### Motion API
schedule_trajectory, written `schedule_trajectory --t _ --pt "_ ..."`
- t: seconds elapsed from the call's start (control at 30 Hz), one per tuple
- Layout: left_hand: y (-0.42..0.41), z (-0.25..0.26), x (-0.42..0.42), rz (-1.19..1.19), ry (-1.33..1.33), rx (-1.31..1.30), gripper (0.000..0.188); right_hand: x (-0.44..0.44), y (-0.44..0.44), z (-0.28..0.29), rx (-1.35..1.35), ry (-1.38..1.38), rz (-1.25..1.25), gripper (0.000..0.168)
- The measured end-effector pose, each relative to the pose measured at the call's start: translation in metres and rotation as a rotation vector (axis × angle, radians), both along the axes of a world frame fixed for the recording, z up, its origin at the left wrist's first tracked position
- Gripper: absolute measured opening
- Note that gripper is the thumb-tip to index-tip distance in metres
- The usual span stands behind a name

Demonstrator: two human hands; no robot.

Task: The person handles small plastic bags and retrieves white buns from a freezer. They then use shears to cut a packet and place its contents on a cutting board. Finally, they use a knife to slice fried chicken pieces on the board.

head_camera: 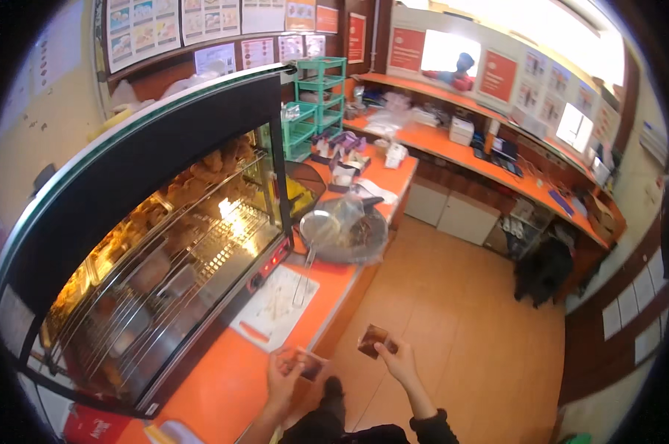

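Note:
My right hand (399, 359) pinches a small flat packet of dark brown sauce (371, 340) by its edge, over the floor. My left hand (281, 373) holds a similar dark packet (313, 367) near the counter's front edge; blur hides its details. The two packets are apart. Beyond my left hand, a white cutting board (284, 302) with brown stains lies on the orange counter (212, 383). A red-orange strip, perhaps a knife handle, (255, 331) rests at its near edge.
At the left stands a lit glass food warmer (162, 266) with fried food on its upper rack. A wire strainer (319, 227) lies across a large metal bowl (376, 250), its handle over the board. Green shelves (320, 94) stand behind; a black bag (543, 269) sits right.

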State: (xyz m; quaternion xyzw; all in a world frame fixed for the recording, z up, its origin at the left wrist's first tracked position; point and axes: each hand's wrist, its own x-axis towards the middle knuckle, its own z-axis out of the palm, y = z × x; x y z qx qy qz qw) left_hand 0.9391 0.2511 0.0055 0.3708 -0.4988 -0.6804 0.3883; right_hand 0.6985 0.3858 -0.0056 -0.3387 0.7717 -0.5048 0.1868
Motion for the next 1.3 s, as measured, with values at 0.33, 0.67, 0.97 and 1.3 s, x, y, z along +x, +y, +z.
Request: schedule_trajectory --t 0.33,0.67,0.97,1.3 --pt "-0.244 0.04 -0.304 0.263 -0.346 -0.501 0.012 -0.396 -0.308 0.05 -0.019 0.336 0.133 0.014" --pt "-0.508 0.052 -0.631 0.553 -0.609 -0.686 0.012 -0.674 -0.726 -0.052 -0.298 1.124 0.46 0.021" --pt "-0.725 -0.017 -0.77 0.505 -0.674 -0.708 0.014 -0.678 -0.772 -0.1 -0.374 0.841 0.919 0.03" --pt "-0.754 -0.056 -0.81 0.318 -1.3 -1.082 0.014 -0.739 -0.745 -0.126 -0.12 0.571 1.081 0.031"
